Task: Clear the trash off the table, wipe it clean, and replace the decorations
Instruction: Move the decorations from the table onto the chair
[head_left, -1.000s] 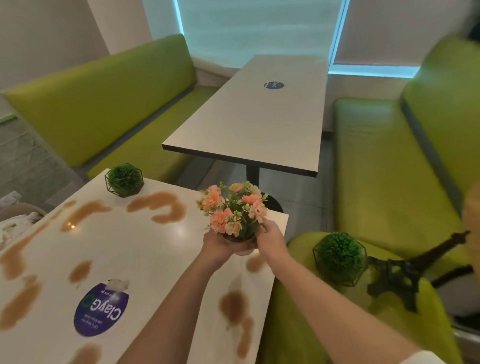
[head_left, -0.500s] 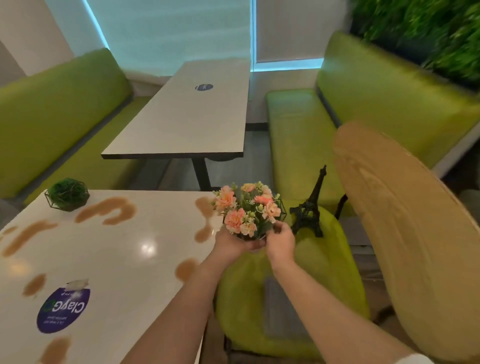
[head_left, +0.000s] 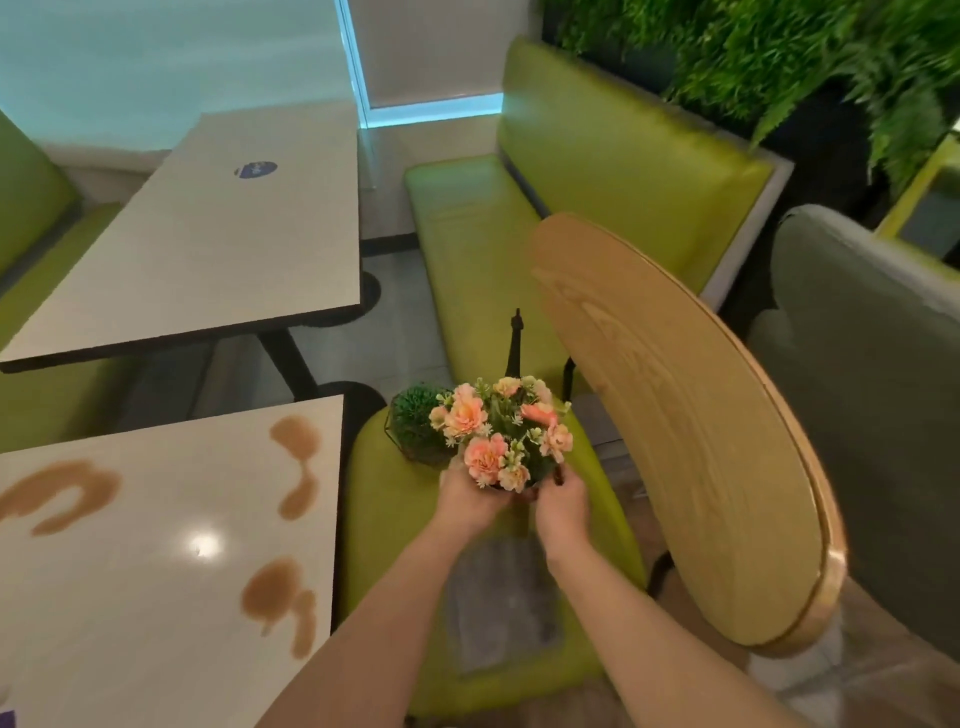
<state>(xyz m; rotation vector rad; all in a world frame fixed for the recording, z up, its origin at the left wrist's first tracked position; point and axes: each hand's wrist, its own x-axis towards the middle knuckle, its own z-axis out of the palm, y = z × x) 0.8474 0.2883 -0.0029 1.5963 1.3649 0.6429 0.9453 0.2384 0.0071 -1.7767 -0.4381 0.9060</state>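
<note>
Both hands, left hand (head_left: 470, 496) and right hand (head_left: 561, 503), now carry the flower pot (head_left: 501, 434) off the stained table (head_left: 156, 545) toward three o'clock, lowering it over the green chair seat (head_left: 389, 519), just beside the green ball plant (head_left: 415, 428).

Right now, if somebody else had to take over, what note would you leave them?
Left hand and right hand: both hold the pink flower pot over the green chair seat.
Green ball plant and Eiffel Tower model sit on that seat.
Done: these decorations are off the white table.
Left: set the flowers down, wipe the brown spills, put the decorations back.
</note>
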